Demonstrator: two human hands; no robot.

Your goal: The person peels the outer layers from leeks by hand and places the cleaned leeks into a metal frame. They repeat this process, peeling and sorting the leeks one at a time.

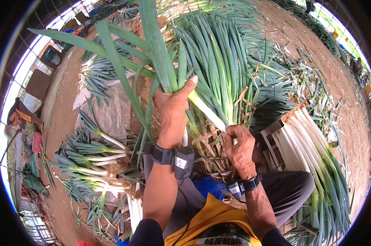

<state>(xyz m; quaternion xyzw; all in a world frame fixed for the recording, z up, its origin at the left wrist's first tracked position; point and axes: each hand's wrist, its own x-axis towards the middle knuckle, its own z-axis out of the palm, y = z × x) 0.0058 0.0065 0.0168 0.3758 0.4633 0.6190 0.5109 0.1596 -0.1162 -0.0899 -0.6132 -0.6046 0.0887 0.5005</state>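
Note:
My left hand point(171, 108) is wrapped around a leek point(206, 110) where its white stalk turns green, with the thumb pointing up along the leaves. The leek's broad green leaves fan up and to the left above this hand. Its white lower end slants down to the right, into the bent fingers of my right hand point(239, 149), which pinch it between thumb and forefinger. Just behind both hands stands a thick heap of leeks point(218, 65), with dry brown outer leaves and roots low down, near my knees.
To my right, a rack point(274, 127) holds a stack of white-stalked leeks point(312, 147), leaves toward me. Loose rooted leeks point(97, 160) lie on the left beside a plastic sheet point(107, 108). Leaf scraps point(317, 88) litter the ground at right. Wire fencing point(19, 78) borders the left.

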